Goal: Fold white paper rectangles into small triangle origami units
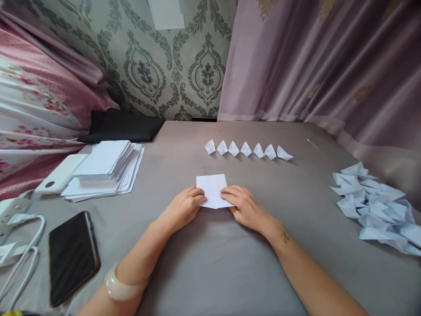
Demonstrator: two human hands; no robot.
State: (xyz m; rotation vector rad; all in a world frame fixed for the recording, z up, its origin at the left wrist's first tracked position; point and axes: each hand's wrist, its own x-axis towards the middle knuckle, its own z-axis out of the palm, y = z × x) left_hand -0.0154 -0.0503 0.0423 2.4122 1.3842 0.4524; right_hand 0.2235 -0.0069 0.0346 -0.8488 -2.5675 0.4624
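A small sheet of white paper [213, 188], folded along its lower part, is in the middle of the grey-covered table. My left hand [189, 204] grips its left lower edge, the fingertips curled over the paper. On the opposite side, my right hand [243, 204] grips the right lower edge, fingers resting on top. Both thumbs are mostly hidden. Beyond the sheet stands a row of several small folded paper pieces [246, 149], pointed at the top.
At left lies a stack of white paper [101, 162] near a white power bank-like box [61, 175]. A dark phone [73, 258] and white cables [34, 245] are closer. A heap of folded papers [378, 204] lies right. A cotton swab [312, 144] and black cloth [123, 126] lie farther back.
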